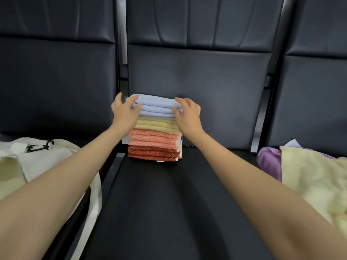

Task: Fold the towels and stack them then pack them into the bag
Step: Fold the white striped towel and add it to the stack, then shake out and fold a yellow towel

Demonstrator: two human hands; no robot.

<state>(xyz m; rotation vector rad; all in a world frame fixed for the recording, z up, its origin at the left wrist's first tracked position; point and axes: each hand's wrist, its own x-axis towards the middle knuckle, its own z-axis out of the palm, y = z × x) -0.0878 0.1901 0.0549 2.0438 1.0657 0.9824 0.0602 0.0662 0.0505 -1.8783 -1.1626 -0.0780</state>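
towels not folded yet, a pale yellow one (309, 177) over a purple one (268, 160), lie in a loose heap well right of the right hand (187, 115) and nearer than it, so they're easy to grab for folding. same deal mirrored: the cream bag (43, 162) slumps well left of the left hand (124, 111), with a black clip (40, 146) on it, parked close for packing i guess. the black seat (169, 203) between the forearms is the working surface. further out, the stack (155, 147) stands under and between both hands: dark red at the bottom, then salmon, yellow, and the blue towel (157, 107) on top. each hand is clamped on one end of that blue towel, thumb on the near face and the rest curled over the top. looks like squaring it up with the layers below so the pile doesn't lean. beyond the hands it's just the seat back (197, 72).
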